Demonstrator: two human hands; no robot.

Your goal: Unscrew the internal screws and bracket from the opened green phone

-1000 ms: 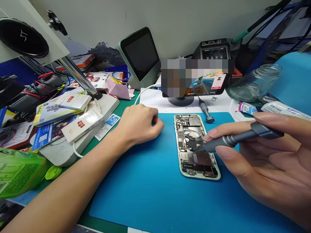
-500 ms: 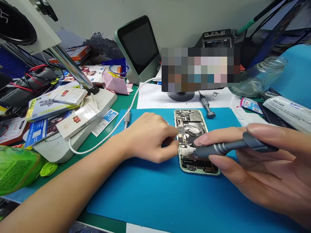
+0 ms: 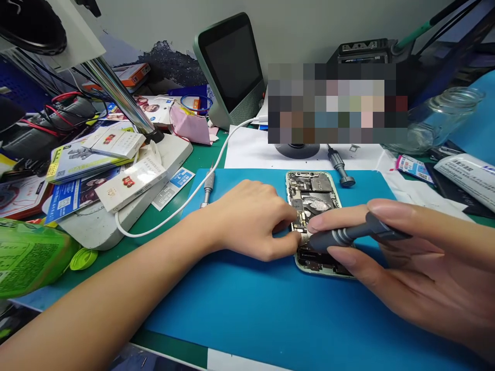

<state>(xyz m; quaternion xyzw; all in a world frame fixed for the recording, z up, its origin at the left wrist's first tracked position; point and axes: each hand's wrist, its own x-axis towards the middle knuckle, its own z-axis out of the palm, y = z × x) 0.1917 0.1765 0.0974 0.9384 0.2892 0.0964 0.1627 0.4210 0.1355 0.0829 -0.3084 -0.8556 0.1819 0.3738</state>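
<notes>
An opened smartphone (image 3: 317, 202) lies on the blue mat (image 3: 247, 309), its circuit boards and dark battery exposed. My left hand (image 3: 255, 219) rests at its left edge, thumb and forefinger curled onto the frame, the tips slightly apart. In my right hand (image 3: 410, 257) is a dark grey screwdriver (image 3: 336, 238), held nearly level between thumb and fingers. Its tip points into the phone's lower left part, close to my left thumb. The exact contact at the tip is hidden. My right fingers cover the phone's right side.
A second screwdriver (image 3: 340, 167) lies beyond the phone, and a silver pen-like tool (image 3: 209, 185) is left of it. A white cable (image 3: 181, 214) curves past my left forearm. Boxes (image 3: 131, 183) are piled on a white stand base (image 3: 96, 226). A glass jar (image 3: 441, 121) stands back right.
The view has shifted, so the scene sits further right. The screwdriver in my right hand has moved left over the phone, closer to my left thumb. My left hand keeps its place at the edge.
</notes>
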